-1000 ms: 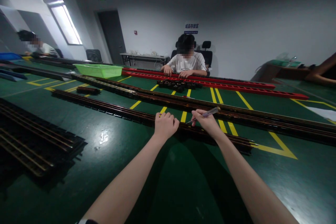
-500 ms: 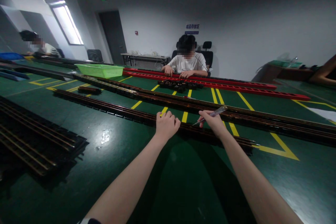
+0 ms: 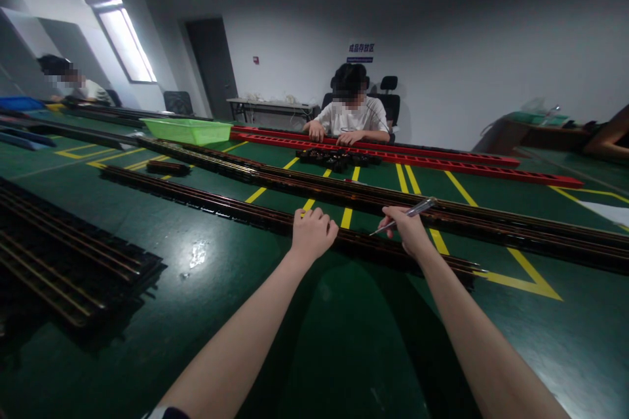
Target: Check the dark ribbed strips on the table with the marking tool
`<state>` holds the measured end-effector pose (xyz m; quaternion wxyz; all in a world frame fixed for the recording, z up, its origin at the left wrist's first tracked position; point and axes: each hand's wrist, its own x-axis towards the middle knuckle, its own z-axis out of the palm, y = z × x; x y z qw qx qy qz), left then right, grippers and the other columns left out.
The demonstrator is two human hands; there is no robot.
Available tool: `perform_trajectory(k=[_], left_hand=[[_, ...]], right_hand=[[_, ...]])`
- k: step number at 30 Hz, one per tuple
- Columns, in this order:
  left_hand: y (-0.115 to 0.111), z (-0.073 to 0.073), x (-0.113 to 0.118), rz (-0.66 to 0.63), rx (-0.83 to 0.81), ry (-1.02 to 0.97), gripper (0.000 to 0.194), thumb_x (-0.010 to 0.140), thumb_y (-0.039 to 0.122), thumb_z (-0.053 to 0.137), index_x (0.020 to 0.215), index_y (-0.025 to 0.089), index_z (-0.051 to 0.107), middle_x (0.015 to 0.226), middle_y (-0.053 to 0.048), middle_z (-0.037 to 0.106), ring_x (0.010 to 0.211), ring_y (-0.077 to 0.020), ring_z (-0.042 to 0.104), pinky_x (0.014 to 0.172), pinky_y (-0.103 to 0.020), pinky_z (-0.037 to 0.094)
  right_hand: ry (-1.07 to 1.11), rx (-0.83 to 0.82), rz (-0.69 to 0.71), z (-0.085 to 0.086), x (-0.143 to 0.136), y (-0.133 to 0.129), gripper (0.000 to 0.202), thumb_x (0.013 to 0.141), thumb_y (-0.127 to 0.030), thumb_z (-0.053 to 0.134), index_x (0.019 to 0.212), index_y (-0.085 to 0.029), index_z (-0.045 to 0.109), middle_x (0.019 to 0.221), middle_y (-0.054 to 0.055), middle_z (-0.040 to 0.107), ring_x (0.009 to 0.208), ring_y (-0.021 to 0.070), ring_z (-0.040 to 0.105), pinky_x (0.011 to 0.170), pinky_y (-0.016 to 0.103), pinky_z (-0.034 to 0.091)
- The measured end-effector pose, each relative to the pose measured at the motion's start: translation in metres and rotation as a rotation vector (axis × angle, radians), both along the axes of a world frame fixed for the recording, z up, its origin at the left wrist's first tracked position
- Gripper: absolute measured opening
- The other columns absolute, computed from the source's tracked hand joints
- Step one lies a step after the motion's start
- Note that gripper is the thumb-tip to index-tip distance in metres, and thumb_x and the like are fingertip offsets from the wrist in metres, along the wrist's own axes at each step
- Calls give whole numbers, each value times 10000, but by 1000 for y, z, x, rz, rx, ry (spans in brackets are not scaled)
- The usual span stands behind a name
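A long, dark strip with thin metallic rails along it [image 3: 221, 204] lies slantwise across the green table in front of me. My left hand [image 3: 314, 234] rests on its middle, fingers curled over the strip. Just to the right, my right hand [image 3: 405, 228] grips a slim screwdriver [image 3: 421, 207] with a clear handle. Its thin shaft points down and left, and the tip is at the strip's upper face; whether it touches cannot be made out.
Behind lies another long dark strip [image 3: 304, 184]. More railed strips [image 3: 73, 255] are at the left, near a short piece [image 3: 168, 167]. Further back are a green basket [image 3: 189, 132] and red ladder-like frames [image 3: 442, 167]. A co-worker [image 3: 351, 119] sits opposite, hands at the frames.
My right hand and the screwdriver have shifted slightly to the right along the strip. My left hand stays in the same place.
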<state>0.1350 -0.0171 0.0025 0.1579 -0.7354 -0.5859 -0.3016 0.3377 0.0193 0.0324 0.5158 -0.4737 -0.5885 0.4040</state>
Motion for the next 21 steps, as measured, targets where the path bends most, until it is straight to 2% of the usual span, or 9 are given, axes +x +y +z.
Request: perform_trajectory(k=[5,12,21], left_hand=[[0,1,0,0,3,12,377,893,266,364,738,149,687,823,-79,685,728,-180,590,824,-395,370],[0,0,1,20,14,29,358,882,260,380,727,164,687,791,-82,680,735,-194,590,824,-402,363],[-1,1,0,6,5,15,370,888,257,370,719,164,685,791,-78,691,728,-189,592,829,-400,366]], right_hand=[[43,-25,-58,3,-1,-1,305,650,-307,581,374,-187,535,357,22,526,299,84,362,357,242,291],[108,-53,-59,6,-1,-1,299,608,-302,575,342,-200,485,336,29,516,283,75,311,315,231,220],[106,-20,-22,7,-1,-3,316,632,-341,585,377,-198,465,354,26,528,285,66,327,310,216,220]])
